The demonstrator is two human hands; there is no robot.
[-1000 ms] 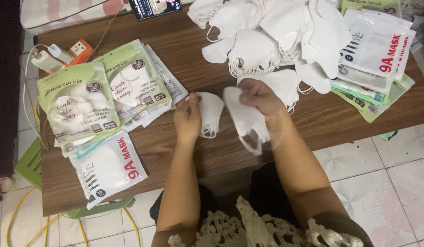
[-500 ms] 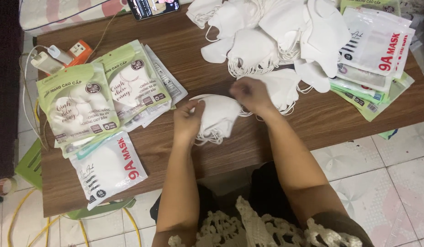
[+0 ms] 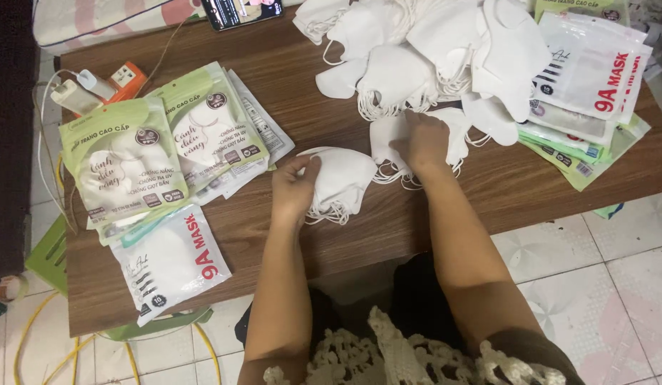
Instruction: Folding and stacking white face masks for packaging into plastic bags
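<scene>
A small stack of white masks [image 3: 343, 182] was grasped by the left hand [image 3: 294, 187] near the middle of the wooden table [image 3: 288, 235]. Another white mask [image 3: 388, 137], at the edge of the loose mask pile [image 3: 431, 50], was gripped by the right hand [image 3: 425, 141].

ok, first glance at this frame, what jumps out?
The big heap of loose white masks at the far edge of the wooden table, with the right hand resting on the masks at its near edge. The left hand holds a small stack of folded white masks at the table's middle. Green-and-white mask packets are fanned out to the left, and more packets are stacked at the far right.
</scene>
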